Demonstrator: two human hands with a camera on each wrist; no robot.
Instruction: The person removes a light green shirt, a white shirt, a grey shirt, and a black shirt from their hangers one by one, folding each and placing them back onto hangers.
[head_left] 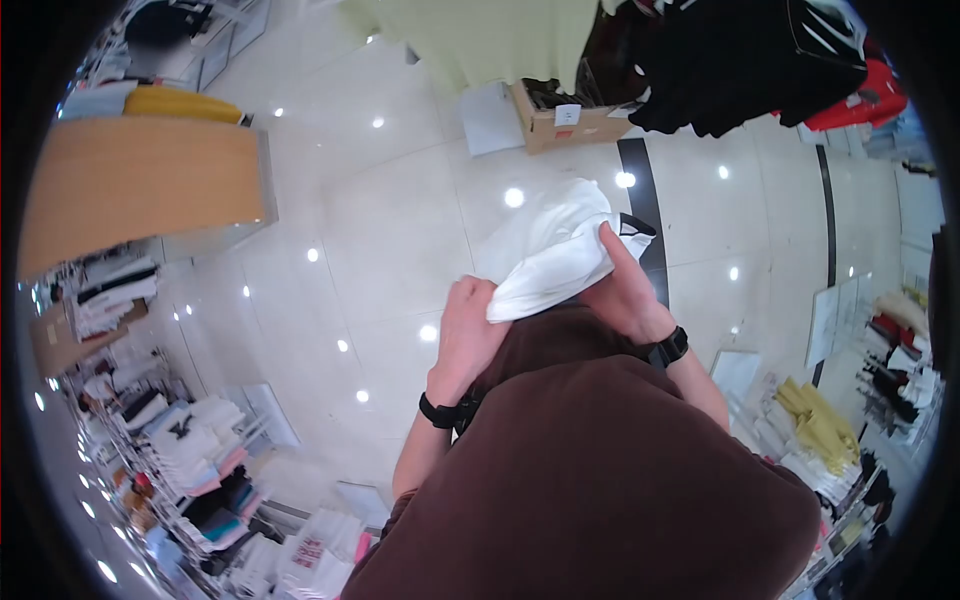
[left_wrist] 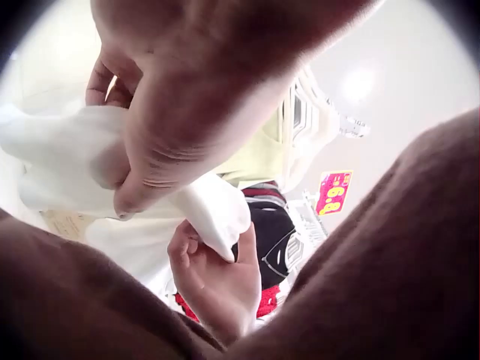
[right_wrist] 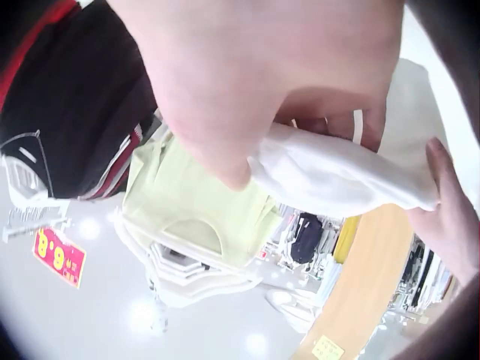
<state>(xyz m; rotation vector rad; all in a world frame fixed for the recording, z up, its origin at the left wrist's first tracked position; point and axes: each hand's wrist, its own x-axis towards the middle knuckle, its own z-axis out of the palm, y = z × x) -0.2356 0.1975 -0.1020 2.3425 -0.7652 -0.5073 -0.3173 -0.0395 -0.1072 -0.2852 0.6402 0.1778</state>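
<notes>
A folded white garment (head_left: 550, 255) hangs between both hands in front of the body, with a dark strip at its right end. My left hand (head_left: 467, 325) grips its near left end; in the left wrist view the thumb of the left hand (left_wrist: 202, 97) lies over the white cloth (left_wrist: 67, 154) and the fingers go behind. My right hand (head_left: 628, 290) holds the other end, thumb on top. In the right wrist view, the fingers of the right hand (right_wrist: 277, 67) curl behind the white fabric (right_wrist: 330, 172). Which kind of garment it is, I cannot tell.
Ahead hang pale yellow clothes (head_left: 490, 40) and black clothes (head_left: 745, 65), above an open cardboard box (head_left: 570, 125) on the tiled floor. A wooden counter (head_left: 150, 185) stands at left. Racks of folded clothes (head_left: 200, 440) line the lower left, with more clothes (head_left: 815, 425) at lower right.
</notes>
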